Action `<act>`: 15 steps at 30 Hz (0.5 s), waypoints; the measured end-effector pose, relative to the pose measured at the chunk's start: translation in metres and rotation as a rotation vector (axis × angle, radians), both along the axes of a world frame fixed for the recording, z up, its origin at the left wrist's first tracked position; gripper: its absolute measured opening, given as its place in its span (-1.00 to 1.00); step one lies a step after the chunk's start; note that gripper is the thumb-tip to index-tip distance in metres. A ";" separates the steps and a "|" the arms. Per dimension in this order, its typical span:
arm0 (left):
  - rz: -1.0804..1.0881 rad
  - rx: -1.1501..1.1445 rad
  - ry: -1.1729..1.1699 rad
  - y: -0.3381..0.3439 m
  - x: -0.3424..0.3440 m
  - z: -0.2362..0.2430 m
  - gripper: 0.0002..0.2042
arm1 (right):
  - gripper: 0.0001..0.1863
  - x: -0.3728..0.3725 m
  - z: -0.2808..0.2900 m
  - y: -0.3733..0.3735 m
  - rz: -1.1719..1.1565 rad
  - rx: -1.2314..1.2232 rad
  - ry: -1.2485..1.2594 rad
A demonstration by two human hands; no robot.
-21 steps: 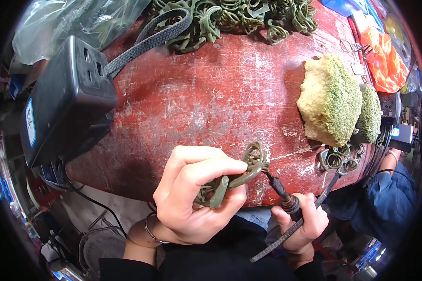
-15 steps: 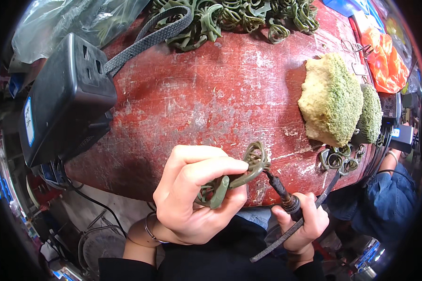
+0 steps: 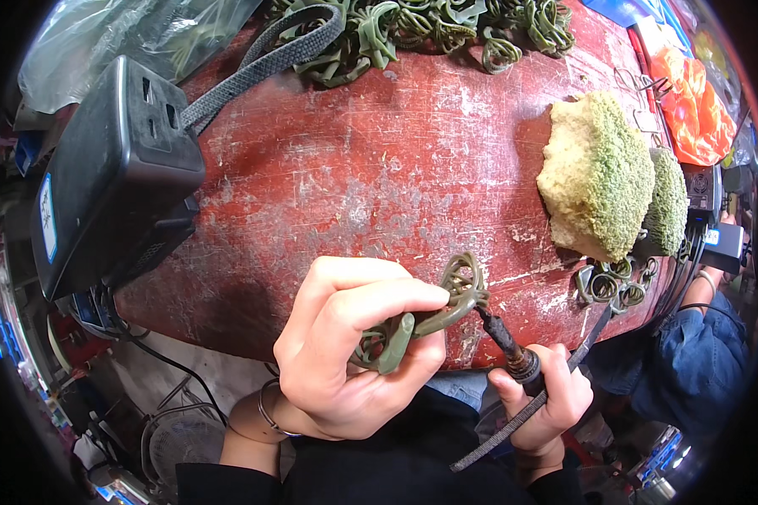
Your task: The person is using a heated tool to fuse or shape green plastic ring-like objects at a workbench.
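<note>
My left hand (image 3: 354, 345) is closed around a dark green curled plastic plant piece (image 3: 461, 290), pinching it between thumb and fingers, with a loop standing up above the fingertips. In my right hand (image 3: 556, 391) is what looks like a soldering iron (image 3: 514, 349) with a dark, crusted barrel. Its tip meets the right side of the curled piece, though the exact contact is too small to make out. A flat grey braided strip (image 3: 505, 433) also passes through the right hand, slanting up to the right. Both hands hover over the table's near edge.
The worn red table (image 3: 354, 185) bears a pile of green curled pieces (image 3: 446, 25) at the back. Two mossy foam blocks (image 3: 602, 177) lie at right, near more curls (image 3: 606, 286). A black power box (image 3: 118, 168) stands left. Another person's sleeve (image 3: 691, 362) shows at right.
The hands, the plant piece and the iron keep almost the same position. The whole view has shifted very slightly.
</note>
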State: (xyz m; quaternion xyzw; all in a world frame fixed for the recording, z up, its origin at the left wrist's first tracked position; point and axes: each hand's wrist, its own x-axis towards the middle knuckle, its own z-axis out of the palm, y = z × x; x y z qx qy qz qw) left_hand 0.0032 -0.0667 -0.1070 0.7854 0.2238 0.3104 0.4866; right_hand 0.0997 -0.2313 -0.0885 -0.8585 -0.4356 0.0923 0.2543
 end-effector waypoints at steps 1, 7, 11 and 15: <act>0.000 -0.007 0.001 0.000 0.000 0.000 -0.71 | -0.61 0.000 0.000 0.000 0.001 0.010 0.000; -0.015 0.000 0.002 0.001 0.001 0.001 -0.70 | -0.61 0.000 0.000 -0.001 -0.008 -0.017 -0.028; -0.007 -0.019 0.002 0.000 0.001 0.000 -0.71 | -0.61 -0.002 -0.002 -0.005 -0.036 -0.008 -0.011; -0.026 -0.021 0.011 0.000 -0.001 0.001 -0.71 | -0.61 -0.001 -0.001 -0.004 -0.033 -0.007 -0.011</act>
